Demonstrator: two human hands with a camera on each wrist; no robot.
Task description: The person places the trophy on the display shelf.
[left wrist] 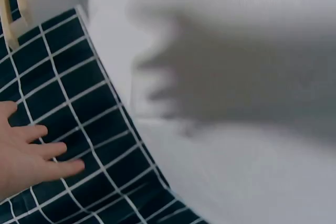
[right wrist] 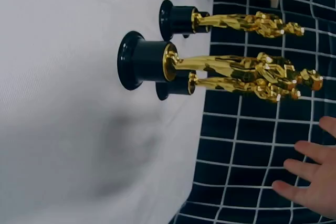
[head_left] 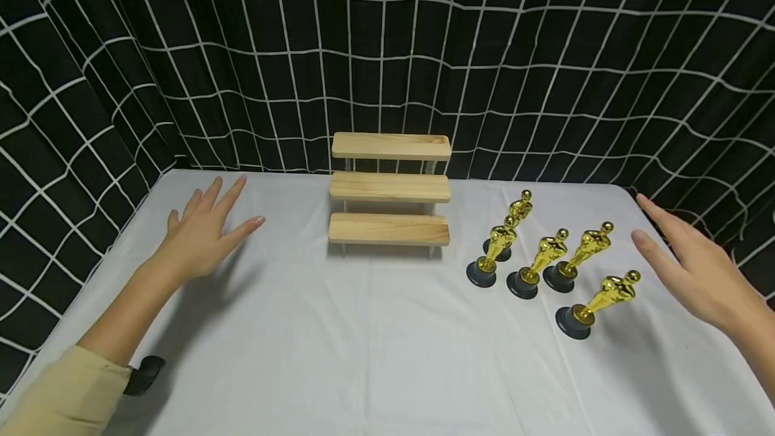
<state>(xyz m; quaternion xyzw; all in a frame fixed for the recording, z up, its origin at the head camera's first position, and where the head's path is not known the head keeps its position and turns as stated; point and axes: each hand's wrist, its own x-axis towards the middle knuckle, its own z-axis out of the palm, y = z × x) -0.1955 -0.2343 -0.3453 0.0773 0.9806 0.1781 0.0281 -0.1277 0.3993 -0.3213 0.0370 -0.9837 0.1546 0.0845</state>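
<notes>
My left hand hovers above the left part of the white table with fingers spread, holding nothing; its shadow falls on the cloth. In the left wrist view the fingers show against the gridded cloth. At the right, my right hand is held up with fingers extended and nothing in it. Nearest to it stands a gold trophy statuette on a round black base. Several more such statuettes stand upright to its left. In the right wrist view, the closest statuette partly covers another one behind it.
A three-step wooden display stand with clear supports is at the back middle of the white-covered table. Black cloth with a white grid rises behind and along both sides. A dark object shows at the left sleeve's cuff.
</notes>
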